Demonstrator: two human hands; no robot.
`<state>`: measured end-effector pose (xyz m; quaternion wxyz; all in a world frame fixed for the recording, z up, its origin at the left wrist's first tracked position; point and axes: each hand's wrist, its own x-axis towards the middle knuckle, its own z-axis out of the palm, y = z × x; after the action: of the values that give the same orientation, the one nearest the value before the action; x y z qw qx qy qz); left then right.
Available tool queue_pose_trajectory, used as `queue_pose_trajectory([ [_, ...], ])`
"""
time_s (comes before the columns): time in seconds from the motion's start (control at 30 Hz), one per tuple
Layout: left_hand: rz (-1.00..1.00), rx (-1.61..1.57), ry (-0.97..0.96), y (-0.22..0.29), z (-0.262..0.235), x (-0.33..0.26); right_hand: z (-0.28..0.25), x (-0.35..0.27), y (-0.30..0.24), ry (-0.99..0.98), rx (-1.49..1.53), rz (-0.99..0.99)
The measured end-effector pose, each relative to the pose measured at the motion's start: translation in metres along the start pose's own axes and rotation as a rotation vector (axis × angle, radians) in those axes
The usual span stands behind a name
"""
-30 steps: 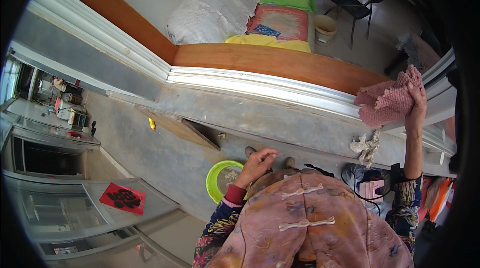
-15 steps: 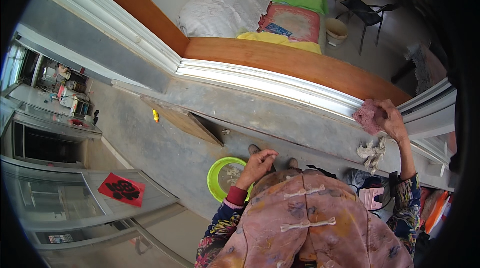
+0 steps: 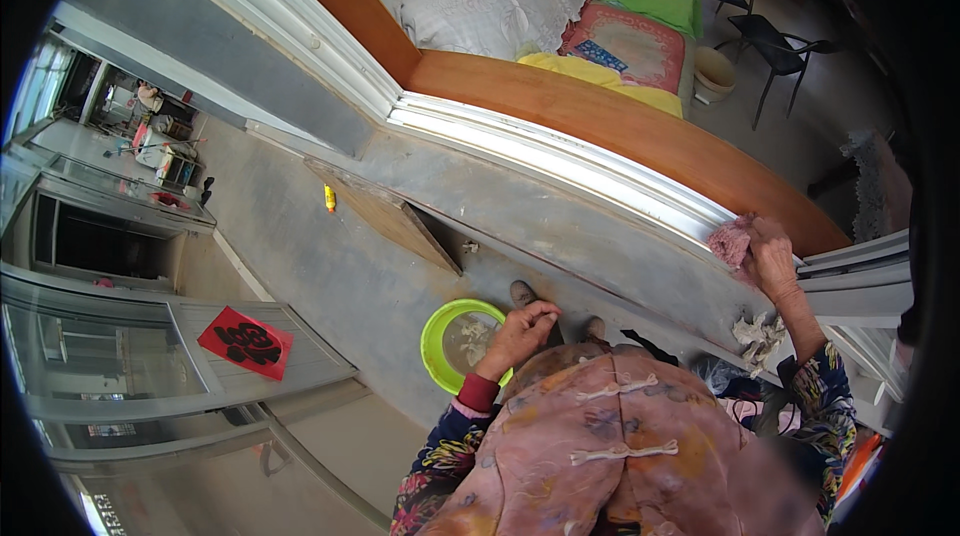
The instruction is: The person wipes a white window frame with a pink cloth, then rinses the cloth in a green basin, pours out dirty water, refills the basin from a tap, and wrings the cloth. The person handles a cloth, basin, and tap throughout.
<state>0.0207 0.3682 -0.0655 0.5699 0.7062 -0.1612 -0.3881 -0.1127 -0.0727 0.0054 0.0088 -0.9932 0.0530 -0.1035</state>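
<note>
My right hand (image 3: 772, 258) is closed on a crumpled pink cloth (image 3: 732, 240), pressed to the right end of the white window track (image 3: 560, 164). Part of the cloth is hidden under the fingers. In front of my body, my left hand (image 3: 520, 336) hangs with its fingers curled together; nothing shows in them. Below and left of it, a lime-green basin (image 3: 432, 348) stands on the floor with water and a pale, wet-looking cloth (image 3: 474, 338) inside. A crumpled, dirty whitish rag (image 3: 760, 338) lies on the grey ledge below my right hand.
A wooden board (image 3: 385, 218) leans by the ledge at centre left, with a small yellow bottle (image 3: 330, 198) near it. Beyond the brown wooden sill (image 3: 600, 131) are a bed with a white cover (image 3: 490, 1), a beige bucket (image 3: 714, 71) and dark chairs (image 3: 780, 51).
My view has turned slightly, so the room appears shifted right. My right hand and the pink cloth have slid a little left along the track. My left hand stays much the same.
</note>
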Motion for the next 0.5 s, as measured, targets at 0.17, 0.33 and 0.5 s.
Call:
queue_pose_trajectory([
  [0.17, -0.008, 0.022, 0.025, 0.004, -0.012, 0.0, 0.018, 0.056, -0.04, -0.079, 0.027, -0.019],
  [0.33, -0.042, -0.003, 0.058, 0.007, -0.029, -0.005, 0.031, 0.126, -0.091, -0.023, 0.085, -0.149],
  [0.5, -0.049, -0.013, 0.147, 0.0, -0.053, -0.016, 0.068, 0.214, -0.158, -0.04, -0.015, -0.255],
])
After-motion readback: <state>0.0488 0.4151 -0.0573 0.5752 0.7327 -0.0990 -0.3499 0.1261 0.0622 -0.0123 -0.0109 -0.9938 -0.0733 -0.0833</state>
